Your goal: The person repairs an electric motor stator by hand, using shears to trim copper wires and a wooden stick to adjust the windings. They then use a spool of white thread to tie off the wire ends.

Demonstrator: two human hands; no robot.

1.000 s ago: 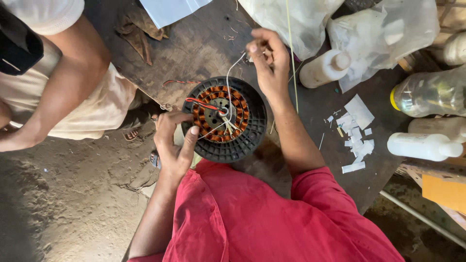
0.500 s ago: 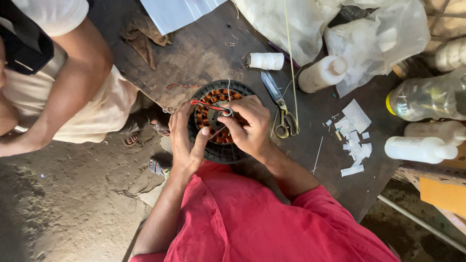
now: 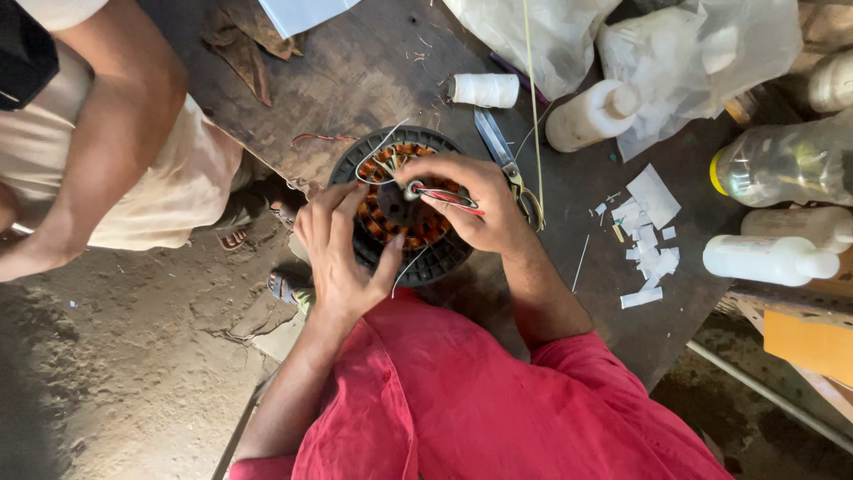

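Workbench, near edge: a round black stator [image 3: 402, 206] ringed with copper-orange windings sits by the front edge of the worn dark wooden table [image 3: 355, 71]. Left hand [image 3: 342, 249] lies spread, fingers wide, bracing the rim w/o gripping it. Right hand [image 3: 471, 200] pinches red-sleeved wire leads [image 3: 449, 196] at the hub. Likely risk: thin lead wires kinking or snapping if tugged (steel scissors [image 3: 508, 164] lie just beside; white thread spool [image 3: 484, 90] farther back).
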